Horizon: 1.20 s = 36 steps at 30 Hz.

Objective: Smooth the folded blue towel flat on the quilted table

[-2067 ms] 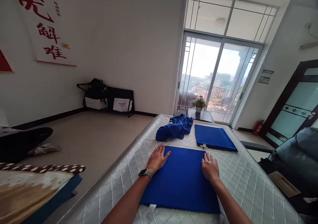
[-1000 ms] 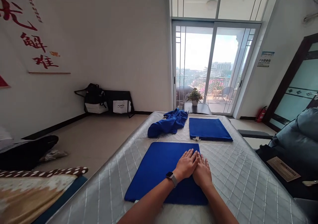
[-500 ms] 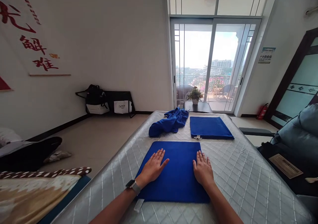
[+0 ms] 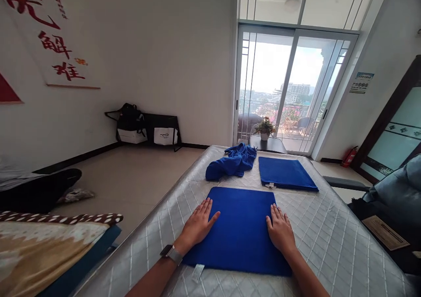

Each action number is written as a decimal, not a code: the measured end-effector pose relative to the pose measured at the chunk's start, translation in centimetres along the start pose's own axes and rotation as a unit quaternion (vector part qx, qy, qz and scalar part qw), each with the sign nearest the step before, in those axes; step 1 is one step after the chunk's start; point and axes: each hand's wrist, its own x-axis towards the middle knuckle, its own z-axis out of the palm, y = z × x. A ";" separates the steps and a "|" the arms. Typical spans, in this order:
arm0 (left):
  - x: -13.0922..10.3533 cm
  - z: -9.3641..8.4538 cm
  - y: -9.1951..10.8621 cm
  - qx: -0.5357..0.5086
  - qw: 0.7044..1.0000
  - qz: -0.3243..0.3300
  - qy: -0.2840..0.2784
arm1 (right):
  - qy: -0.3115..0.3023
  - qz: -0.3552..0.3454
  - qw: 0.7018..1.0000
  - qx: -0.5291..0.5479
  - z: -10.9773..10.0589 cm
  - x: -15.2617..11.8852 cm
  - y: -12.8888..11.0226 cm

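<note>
A flat blue cloth [image 4: 241, 233], folded into a neat rectangle, lies on the silver quilted mattress [image 4: 332, 244]. My left hand [image 4: 199, 221] rests on its left edge, fingers stretched out and thumb apart; the wrist wears a watch. Along the right edge lies my right hand [image 4: 279, 227], also flat with fingers extended. A white tag [image 4: 198, 272] sticks out at the cloth's near left corner. Farther back is a folded blue stack [image 4: 287, 173], and to its left a crumpled blue cloth [image 4: 233, 161].
Beyond the mattress a potted plant [image 4: 264, 129] stands on a dark chair [image 4: 268, 144] before sliding glass doors. At left are a patterned blanket [image 4: 49, 248] and black bags by the wall. A grey-blue padded seat [image 4: 399, 187] is at the right.
The view has tilted and turned slightly left. My left hand has slid outward to the cloth's left edge; my right hand stays at the right edge.
</note>
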 end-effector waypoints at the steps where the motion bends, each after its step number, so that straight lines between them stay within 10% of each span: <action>1: 0.0 0.0 0.0 0.000 1.000 0.003 0.005 | 0.000 0.000 1.000 -0.005 0.0 0.0 -0.1; 26: -0.1 1.8 -1.3 0.028 0.997 0.027 0.063 | -0.084 0.013 0.996 0.024 -3.1 -8.3 -1.8; 31: -0.9 0.5 3.0 0.037 0.993 0.069 0.087 | -0.089 0.016 0.995 0.049 -3.4 -8.2 -1.6; 36: -1.3 1.3 12.4 -0.019 0.981 0.192 -0.006 | -0.078 0.008 0.995 0.067 -2.8 -8.2 -1.3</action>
